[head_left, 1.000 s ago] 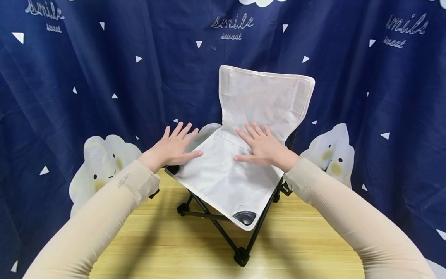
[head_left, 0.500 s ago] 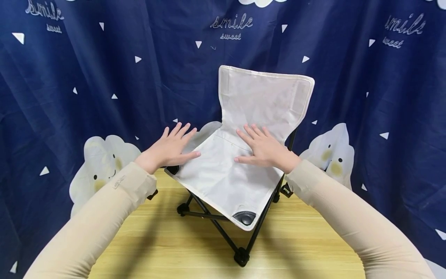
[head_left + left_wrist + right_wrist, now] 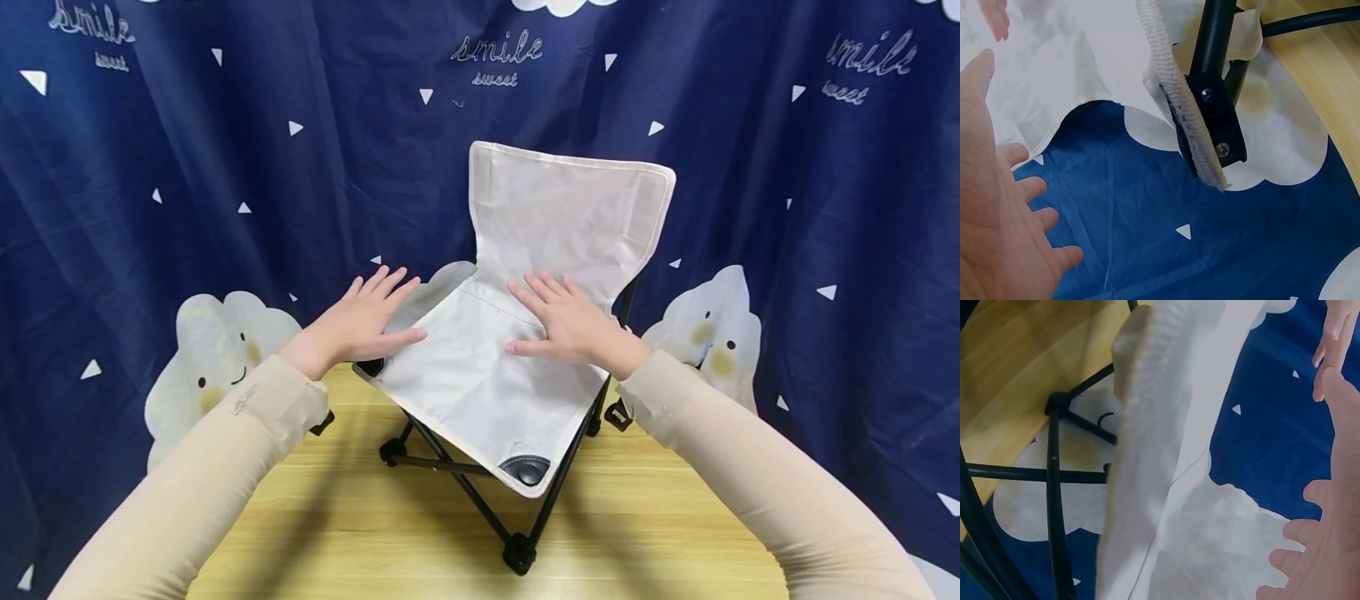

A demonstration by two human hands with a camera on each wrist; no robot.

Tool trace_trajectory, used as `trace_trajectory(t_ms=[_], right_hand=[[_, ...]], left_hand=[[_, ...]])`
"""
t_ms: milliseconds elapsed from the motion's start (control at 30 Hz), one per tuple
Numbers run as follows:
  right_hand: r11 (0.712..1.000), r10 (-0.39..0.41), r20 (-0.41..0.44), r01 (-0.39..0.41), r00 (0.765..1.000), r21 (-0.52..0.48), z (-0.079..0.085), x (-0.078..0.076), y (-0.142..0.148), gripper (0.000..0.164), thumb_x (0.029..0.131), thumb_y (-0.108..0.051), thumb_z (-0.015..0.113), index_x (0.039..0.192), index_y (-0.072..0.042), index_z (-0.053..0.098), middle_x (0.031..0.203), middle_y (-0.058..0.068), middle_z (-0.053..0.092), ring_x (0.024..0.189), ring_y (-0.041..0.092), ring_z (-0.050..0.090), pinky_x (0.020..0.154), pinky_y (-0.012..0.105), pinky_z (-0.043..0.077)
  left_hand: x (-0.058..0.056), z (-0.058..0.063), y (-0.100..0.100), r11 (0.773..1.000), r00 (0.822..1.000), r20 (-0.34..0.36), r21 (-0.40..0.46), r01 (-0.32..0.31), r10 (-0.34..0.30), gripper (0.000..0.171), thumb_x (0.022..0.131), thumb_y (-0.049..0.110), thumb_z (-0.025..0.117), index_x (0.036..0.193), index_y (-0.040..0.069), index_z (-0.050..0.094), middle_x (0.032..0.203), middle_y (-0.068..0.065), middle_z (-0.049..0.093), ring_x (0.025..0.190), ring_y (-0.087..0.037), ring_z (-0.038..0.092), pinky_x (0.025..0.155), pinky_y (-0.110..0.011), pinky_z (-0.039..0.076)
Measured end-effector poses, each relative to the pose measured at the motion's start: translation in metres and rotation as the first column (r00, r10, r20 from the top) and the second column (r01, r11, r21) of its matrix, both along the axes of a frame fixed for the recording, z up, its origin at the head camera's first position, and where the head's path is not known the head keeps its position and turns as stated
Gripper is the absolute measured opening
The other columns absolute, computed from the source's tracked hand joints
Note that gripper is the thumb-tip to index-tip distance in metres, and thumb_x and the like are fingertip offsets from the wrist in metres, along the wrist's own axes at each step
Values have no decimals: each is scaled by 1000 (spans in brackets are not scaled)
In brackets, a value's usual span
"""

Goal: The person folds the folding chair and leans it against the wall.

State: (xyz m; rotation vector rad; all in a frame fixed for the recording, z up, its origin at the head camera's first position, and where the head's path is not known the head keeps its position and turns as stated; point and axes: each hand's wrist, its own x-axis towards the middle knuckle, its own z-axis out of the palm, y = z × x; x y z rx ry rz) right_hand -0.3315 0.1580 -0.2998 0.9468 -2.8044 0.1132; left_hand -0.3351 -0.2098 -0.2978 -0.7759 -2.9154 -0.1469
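A white folding chair [image 3: 480, 375] with a black metal frame [image 3: 472, 492] stands unfolded, its backrest [image 3: 562, 200] tilted toward the back. My left hand [image 3: 360, 321], fingers spread and straight, hovers beside the left edge of the seat. Over the seat, near the foot of the backrest, is my right hand [image 3: 566, 329], also with spread fingers. The left wrist view shows the left palm [image 3: 1004, 206] apart from the cloth and a black corner bracket [image 3: 1216, 125]. In the right wrist view the right palm [image 3: 1329, 537] is apart from the seat cloth [image 3: 1154, 456]. Neither hand holds anything.
The chair stands on a wood-grain surface [image 3: 337, 517]. Behind it hangs a dark blue curtain [image 3: 360, 167] with white triangles, lettering and clouds [image 3: 217, 358]. A black fitting [image 3: 618, 414] shows beside the chair's right side, and black crossed legs [image 3: 1054, 475] lie below the seat.
My left hand has drifted slightly left and down, away from the seat. The right hand has barely moved, and the chair stays in place.
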Motion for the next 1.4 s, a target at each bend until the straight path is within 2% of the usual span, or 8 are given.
trace_trajectory(t_ms=[467,767,1000,1267,1400], right_hand=[[1000,8,0,-8,1000,-14,-4,6,2,102,99,-71,64,174,-15,25,180,23,20,167,47,18,136,67,10],[1000,23,3,-23,1000,-15,-11,7,4,103,98,-72,63,174,-15,25,179,25,22,167,47,20,134,71,13],[999,30,6,-30,1000,-17,-12,12,4,104,97,-73,63,175,-15,24,179,24,22,167,44,21,135,69,15],[998,42,4,-42,999,-51,-17,14,6,103,97,-70,66,174,-15,26,179,22,25,167,43,23,135,69,16],[996,57,-7,-58,998,-74,-19,14,8,101,97,-68,68,173,-15,28,178,23,28,166,43,25,134,70,18]], left_hand=[[7,-2,-4,1000,1000,14,23,13,-14,94,105,72,50,176,20,18,184,-15,11,171,-41,1,134,-72,6],[10,-8,-7,999,1000,-8,23,27,-27,93,105,68,54,175,18,21,182,-18,16,170,-43,4,134,-72,7],[13,-10,-8,998,999,-18,42,41,-41,91,105,69,54,175,19,22,182,-18,17,170,-43,5,134,-72,8],[17,-16,-11,998,999,-21,44,40,-39,93,105,65,59,175,15,23,182,-18,19,170,-44,7,135,-69,8],[18,-19,-11,997,997,-47,47,56,-54,92,104,62,62,174,13,26,180,-20,23,169,-45,11,135,-70,11]])
